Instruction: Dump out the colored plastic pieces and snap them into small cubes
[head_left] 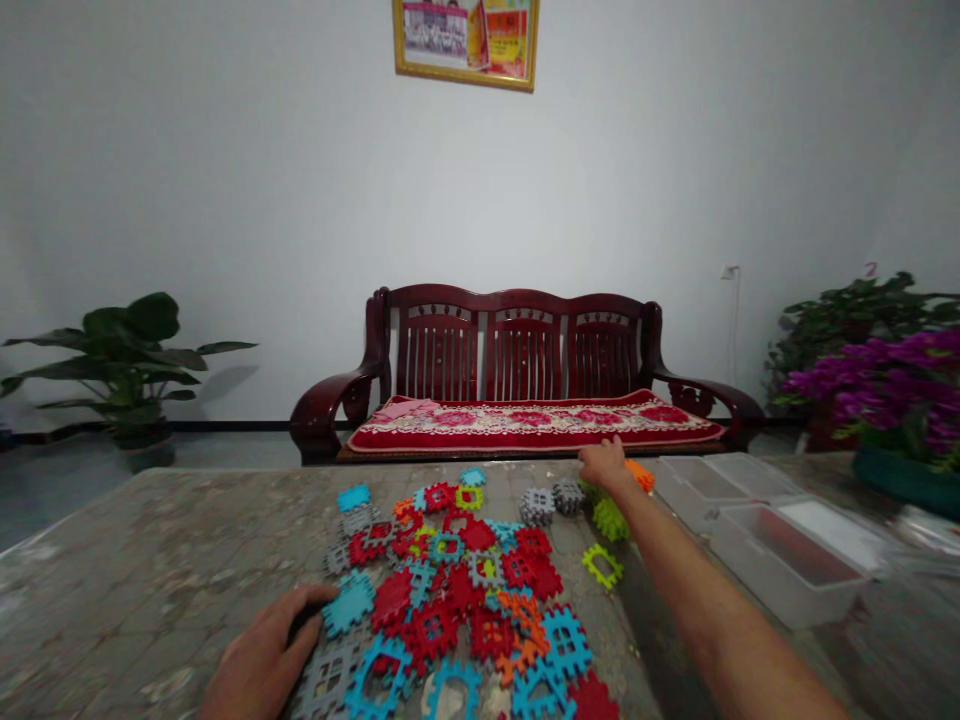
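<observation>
A pile of flat plastic interlocking tiles (465, 590) in red, blue, grey, orange and green lies on the stone-patterned table (150, 560). My left hand (266, 655) rests near the front edge, fingers curled on the grey and blue tiles at the pile's left side. My right hand (604, 465) is stretched to the far edge of the table, fingers closed over an orange tile (640, 474), with green tiles (609, 518) and grey tiles (551, 500) beside it.
Clear plastic boxes (780, 550) and a lid (701, 480) stand on the table's right. A dark wooden bench (517, 370) with a red cushion is behind the table. Potted plants stand at the left (127, 370) and right (892, 390).
</observation>
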